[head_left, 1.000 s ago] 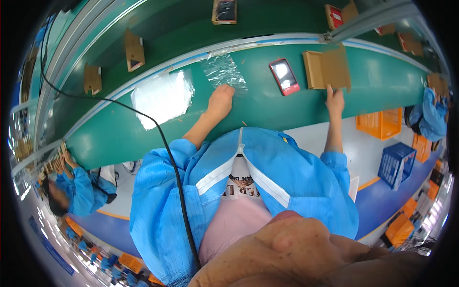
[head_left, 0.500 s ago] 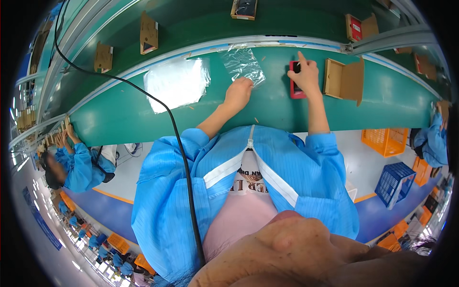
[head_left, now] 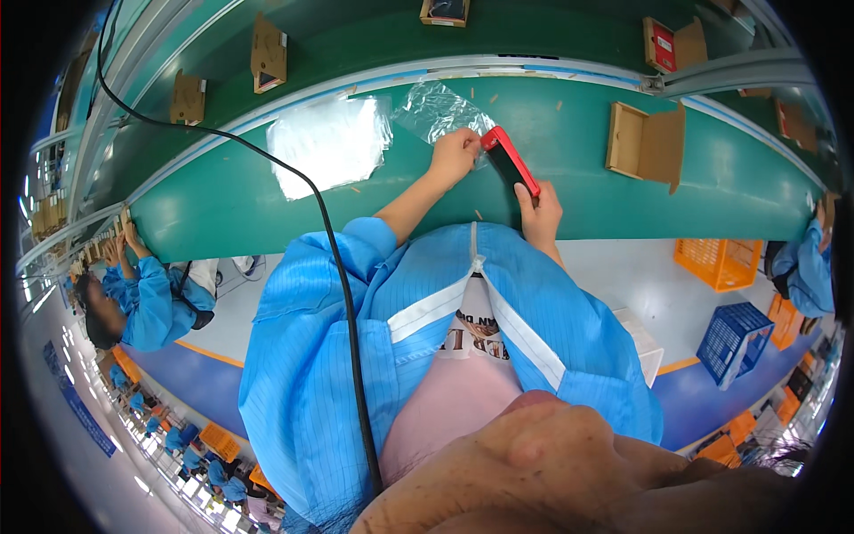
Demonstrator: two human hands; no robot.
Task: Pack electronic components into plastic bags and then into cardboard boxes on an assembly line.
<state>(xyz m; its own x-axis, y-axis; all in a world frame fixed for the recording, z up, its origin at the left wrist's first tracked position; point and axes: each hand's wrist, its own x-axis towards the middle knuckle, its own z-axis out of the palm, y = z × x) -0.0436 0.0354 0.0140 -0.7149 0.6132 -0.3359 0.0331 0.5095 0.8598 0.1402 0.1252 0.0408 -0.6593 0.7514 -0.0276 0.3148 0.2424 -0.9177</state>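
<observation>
My right hand grips the lower end of a flat red and black handheld device, which is tilted on edge above the green table. Its exact kind I cannot make out. The device's upper end meets the edge of a clear plastic bag, close to the fingers of my left hand. Those fingers are closed on the bag in a pinch. Whether the device's tip is inside the bag or only against it, I cannot tell. A stack of clear plastic bags lies to the left.
An open cardboard box stands on the table to the right. Beyond the table edge, a green belt carries several small boxes. A black cable hangs across the left side. Co-workers sit at both sides.
My right hand has picked the device up off the table and brought it left and nearer, to the bag. My left hand has moved slightly up, and the bag has shifted with it.
</observation>
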